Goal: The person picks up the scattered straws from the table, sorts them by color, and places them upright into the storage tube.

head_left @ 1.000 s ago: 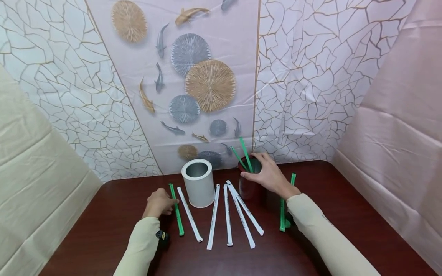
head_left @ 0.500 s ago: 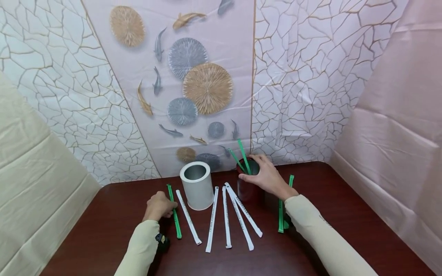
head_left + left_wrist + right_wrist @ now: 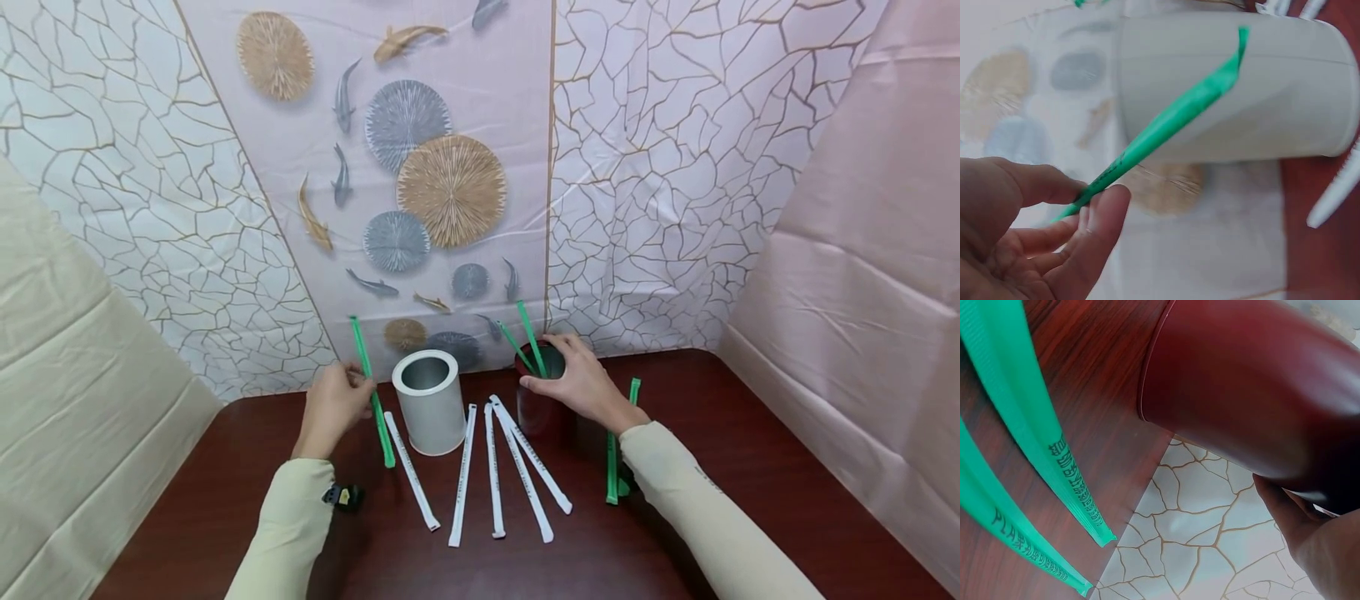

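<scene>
My left hand (image 3: 333,408) pinches a green paper-wrapped straw (image 3: 383,437) between thumb and fingers. In the left wrist view this straw (image 3: 1172,122) slants up past the white canister (image 3: 1241,87). The head view has the straw raised off the table, just left of that canister. My right hand (image 3: 585,387) grips the rim of a dark red canister (image 3: 529,410), thumb in front and fingers behind. Two green wrapped straws (image 3: 531,333) stand in it, leaning left. Seen from the right wrist, the red canister (image 3: 1241,381) stands on the table; most of that hand is hidden.
Several white wrapped straws (image 3: 462,479) lie fanned on the dark red table (image 3: 585,550). Two green wrapped straws (image 3: 612,467) lie beside my right forearm, partly under it in the head view. A patterned cloth (image 3: 652,208) hangs behind the table.
My left hand has picked the green straw up off the table and raised it toward the white canister's left side. The right hand stays on the red canister.
</scene>
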Demonstrator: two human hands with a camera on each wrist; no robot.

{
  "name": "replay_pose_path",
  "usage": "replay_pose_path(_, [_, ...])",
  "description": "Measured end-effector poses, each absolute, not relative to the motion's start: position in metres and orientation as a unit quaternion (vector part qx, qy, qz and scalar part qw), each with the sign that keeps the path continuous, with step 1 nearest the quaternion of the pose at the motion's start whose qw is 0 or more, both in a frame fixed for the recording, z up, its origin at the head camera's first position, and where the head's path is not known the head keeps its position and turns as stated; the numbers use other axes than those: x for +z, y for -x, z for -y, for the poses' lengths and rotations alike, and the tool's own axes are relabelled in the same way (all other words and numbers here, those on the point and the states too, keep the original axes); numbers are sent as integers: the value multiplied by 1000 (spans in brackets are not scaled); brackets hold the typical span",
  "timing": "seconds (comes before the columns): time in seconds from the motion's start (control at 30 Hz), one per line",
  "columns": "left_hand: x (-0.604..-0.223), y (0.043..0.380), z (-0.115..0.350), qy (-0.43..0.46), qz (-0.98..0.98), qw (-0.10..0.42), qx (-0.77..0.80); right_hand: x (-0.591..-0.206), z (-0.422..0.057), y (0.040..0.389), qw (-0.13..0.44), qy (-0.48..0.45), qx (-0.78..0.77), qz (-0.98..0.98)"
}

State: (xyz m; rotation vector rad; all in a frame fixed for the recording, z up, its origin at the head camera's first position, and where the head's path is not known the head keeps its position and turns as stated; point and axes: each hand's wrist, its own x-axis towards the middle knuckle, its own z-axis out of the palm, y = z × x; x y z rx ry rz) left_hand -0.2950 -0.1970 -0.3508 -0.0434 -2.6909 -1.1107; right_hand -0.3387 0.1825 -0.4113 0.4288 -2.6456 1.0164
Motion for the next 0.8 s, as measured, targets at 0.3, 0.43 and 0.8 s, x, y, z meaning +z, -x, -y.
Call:
replay_pose_path(0.3, [-298,297,160,75,898,190,-390,-413,-183,338,136,-149,356,913])
replay_pose_path(0.43, [-279,298,140,105,887,210,-398,-413,-183,338,138,-148,356,912])
replay_pose_path(0.8, [-251,296,87,171,846,269,-427,-412,-183,340,142,-150,349,914])
